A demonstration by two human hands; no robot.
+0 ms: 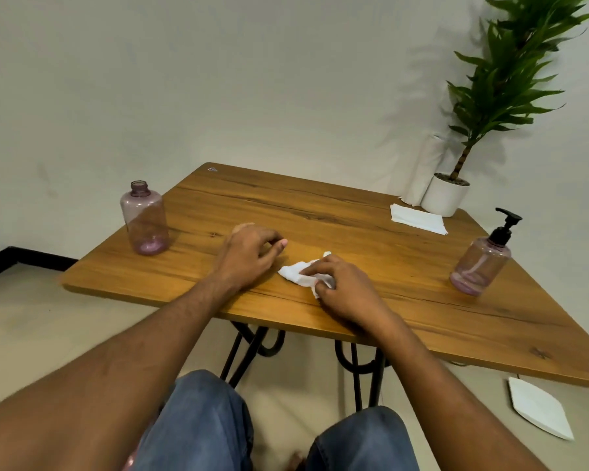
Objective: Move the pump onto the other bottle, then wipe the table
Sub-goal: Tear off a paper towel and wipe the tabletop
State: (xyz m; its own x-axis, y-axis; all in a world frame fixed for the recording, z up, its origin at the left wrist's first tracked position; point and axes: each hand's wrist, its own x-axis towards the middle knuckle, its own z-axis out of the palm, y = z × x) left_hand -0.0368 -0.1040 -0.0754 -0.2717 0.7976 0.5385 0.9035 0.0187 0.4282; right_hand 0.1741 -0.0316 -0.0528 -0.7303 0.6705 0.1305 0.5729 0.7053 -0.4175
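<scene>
A clear purple bottle with an open neck stands at the left of the wooden table. A second purple bottle at the right carries the black pump. My right hand presses a crumpled white tissue onto the tabletop near the front edge, fingers curled over it. My left hand rests on the table just left of the tissue, fingers loosely bent, holding nothing.
A folded stack of white tissues lies at the far right. Behind it stand a paper roll and a potted plant in a white pot. A white sheet lies on the floor to the right. My knees sit below the table edge.
</scene>
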